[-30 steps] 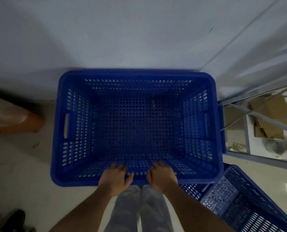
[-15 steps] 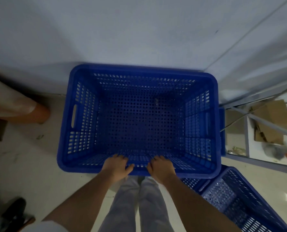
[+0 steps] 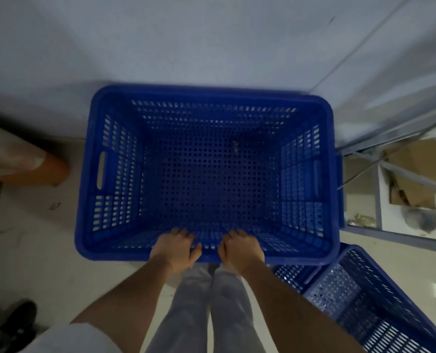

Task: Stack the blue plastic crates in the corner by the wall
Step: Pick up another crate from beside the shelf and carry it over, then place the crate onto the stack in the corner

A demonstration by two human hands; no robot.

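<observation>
A large blue perforated crate [image 3: 89, 200] fills the middle of the view, its far rim against the pale wall and its right side near the corner. It is empty inside. My left hand [image 3: 177, 248] and my right hand [image 3: 241, 250] both grip its near rim, side by side, fingers curled over the edge into the crate. A sliver of another blue rim [image 3: 340, 189] shows just beyond its right side. One more blue crate [image 3: 369, 299] lies on the floor at the lower right.
An orange-ended roll wrapped in plastic [image 3: 20, 161] lies on the floor to the left. Metal shelving bars [image 3: 415, 179] with cardboard [image 3: 420, 161] behind stand at the right. A black shoe [image 3: 18, 324] is at the lower left. My legs are below the crate.
The crate has shifted a little toward the wall and corner, and looks slightly lower in my grip. Both hands hold the same spot on the near rim.
</observation>
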